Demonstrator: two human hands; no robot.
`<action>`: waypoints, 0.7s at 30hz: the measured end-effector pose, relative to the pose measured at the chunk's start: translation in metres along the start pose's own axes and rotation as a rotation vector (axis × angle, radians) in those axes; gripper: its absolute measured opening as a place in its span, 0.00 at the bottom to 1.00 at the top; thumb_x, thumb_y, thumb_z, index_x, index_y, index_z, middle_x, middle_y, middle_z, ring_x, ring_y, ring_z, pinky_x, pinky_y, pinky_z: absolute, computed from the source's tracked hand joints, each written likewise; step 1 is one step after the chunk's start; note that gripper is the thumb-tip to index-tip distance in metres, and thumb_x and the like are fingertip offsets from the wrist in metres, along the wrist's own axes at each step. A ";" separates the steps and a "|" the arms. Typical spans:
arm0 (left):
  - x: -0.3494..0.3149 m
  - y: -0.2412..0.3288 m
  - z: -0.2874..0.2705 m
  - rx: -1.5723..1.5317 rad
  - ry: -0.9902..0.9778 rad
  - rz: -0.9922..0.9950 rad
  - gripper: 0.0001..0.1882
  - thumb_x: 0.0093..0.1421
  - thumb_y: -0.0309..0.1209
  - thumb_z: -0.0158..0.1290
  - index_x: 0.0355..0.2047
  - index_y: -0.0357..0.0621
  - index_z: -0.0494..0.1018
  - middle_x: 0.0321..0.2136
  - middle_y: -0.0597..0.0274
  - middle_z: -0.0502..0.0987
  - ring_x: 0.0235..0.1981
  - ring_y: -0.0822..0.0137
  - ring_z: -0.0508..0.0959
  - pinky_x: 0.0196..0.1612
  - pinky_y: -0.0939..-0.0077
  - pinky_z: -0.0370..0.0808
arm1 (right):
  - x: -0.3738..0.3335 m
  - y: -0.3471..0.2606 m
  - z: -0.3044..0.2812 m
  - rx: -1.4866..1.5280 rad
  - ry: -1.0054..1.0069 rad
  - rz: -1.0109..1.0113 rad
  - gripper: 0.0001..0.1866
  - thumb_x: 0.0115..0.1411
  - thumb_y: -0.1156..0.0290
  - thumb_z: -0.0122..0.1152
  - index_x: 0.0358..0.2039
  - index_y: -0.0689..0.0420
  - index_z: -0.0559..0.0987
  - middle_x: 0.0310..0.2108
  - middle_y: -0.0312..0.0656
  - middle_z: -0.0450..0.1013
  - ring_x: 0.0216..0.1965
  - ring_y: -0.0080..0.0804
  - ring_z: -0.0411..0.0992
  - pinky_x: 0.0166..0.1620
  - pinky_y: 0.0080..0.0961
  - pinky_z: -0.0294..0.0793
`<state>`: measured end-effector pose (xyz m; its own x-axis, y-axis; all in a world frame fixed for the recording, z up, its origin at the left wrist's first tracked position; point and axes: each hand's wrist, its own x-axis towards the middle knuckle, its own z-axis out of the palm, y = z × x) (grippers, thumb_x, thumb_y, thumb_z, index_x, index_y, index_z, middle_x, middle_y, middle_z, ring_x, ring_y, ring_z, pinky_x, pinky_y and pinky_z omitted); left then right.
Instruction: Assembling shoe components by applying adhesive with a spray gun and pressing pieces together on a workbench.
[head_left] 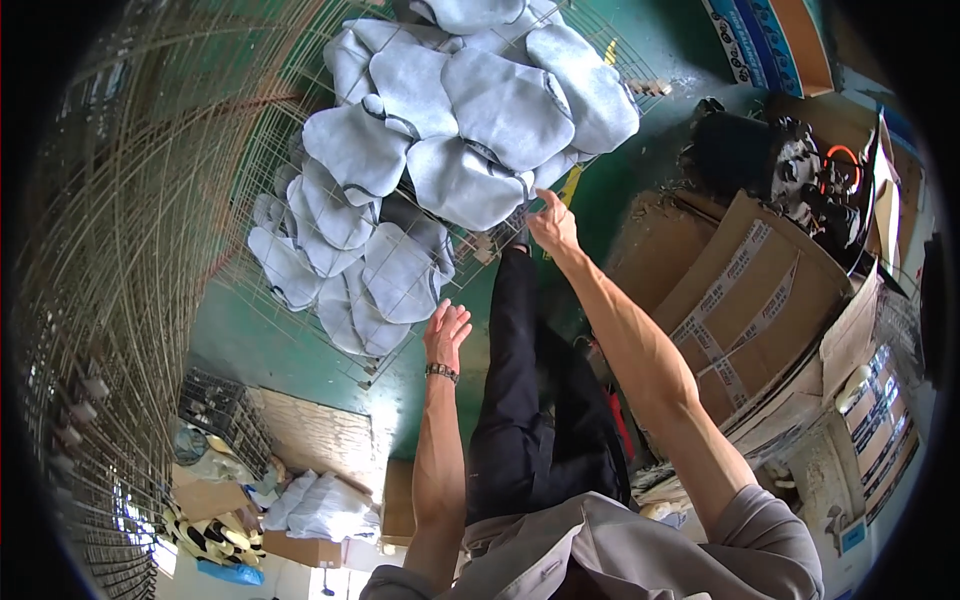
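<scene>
Many pale grey, rounded, soft-looking pieces with dark edging lie overlapped on a wire mesh rack (pixel 365 372); their exact kind is unclear. My right hand (pixel 553 224) has its fingers curled at the near right corner of one grey piece (pixel 462 185). Whether the fingertips pinch that piece or only touch its edge is hard to see. Lower and to the left, my left hand (pixel 446 336) is open, with fingers apart and nothing in it. It hovers just below another grey piece (pixel 397 275) at the rack's near edge.
Tall stacked wire racks (pixel 130 270) curve along the left. Flattened cardboard boxes (pixel 750 300) stand at the right, beside a dark machine-like object (pixel 735 150). A black plastic crate (pixel 225 415) and white bags (pixel 325 505) sit at lower left. The floor (pixel 235 335) is green.
</scene>
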<state>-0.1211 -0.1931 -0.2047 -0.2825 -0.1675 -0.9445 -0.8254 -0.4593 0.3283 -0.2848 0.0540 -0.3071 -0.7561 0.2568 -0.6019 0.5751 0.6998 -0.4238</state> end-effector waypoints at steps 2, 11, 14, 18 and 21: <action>-0.003 0.001 0.017 -0.002 -0.055 -0.006 0.33 0.69 0.44 0.59 0.66 0.40 0.65 0.54 0.50 0.77 0.56 0.55 0.79 0.60 0.54 0.75 | -0.018 0.021 -0.019 0.086 -0.039 0.057 0.29 0.54 0.68 0.62 0.58 0.55 0.78 0.31 0.46 0.81 0.32 0.40 0.82 0.40 0.35 0.82; -0.066 -0.027 0.050 0.223 -0.284 0.072 0.32 0.70 0.52 0.54 0.65 0.44 0.68 0.53 0.54 0.78 0.56 0.55 0.78 0.59 0.52 0.76 | -0.230 0.098 -0.093 0.422 -0.160 0.154 0.16 0.60 0.63 0.57 0.38 0.60 0.86 0.33 0.51 0.83 0.41 0.53 0.82 0.48 0.42 0.80; -0.123 -0.030 0.058 -0.091 -0.632 -0.009 0.41 0.68 0.62 0.48 0.68 0.43 0.63 0.58 0.49 0.76 0.61 0.51 0.74 0.65 0.45 0.70 | -0.318 0.142 -0.109 0.650 -0.105 0.351 0.19 0.63 0.57 0.57 0.38 0.61 0.85 0.29 0.44 0.83 0.31 0.34 0.81 0.40 0.32 0.80; -0.271 -0.026 0.075 -0.228 -1.164 -0.075 0.53 0.63 0.72 0.43 0.73 0.41 0.55 0.69 0.42 0.63 0.71 0.45 0.62 0.72 0.38 0.56 | -0.450 0.200 -0.128 0.963 -0.009 0.380 0.23 0.71 0.51 0.55 0.46 0.61 0.82 0.29 0.36 0.78 0.26 0.22 0.72 0.29 0.22 0.75; -0.377 -0.039 0.086 -0.158 -1.436 -0.111 0.59 0.59 0.76 0.42 0.75 0.40 0.49 0.73 0.39 0.54 0.75 0.43 0.52 0.73 0.36 0.51 | -0.555 0.259 -0.097 1.168 0.123 0.388 0.28 0.72 0.44 0.54 0.48 0.61 0.81 0.29 0.36 0.78 0.24 0.21 0.72 0.27 0.21 0.74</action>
<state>-0.0244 -0.0364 0.1380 -0.5375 0.8336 -0.1274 -0.8404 -0.5171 0.1621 0.2538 0.1578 -0.0167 -0.4616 0.4192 -0.7818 0.6538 -0.4349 -0.6192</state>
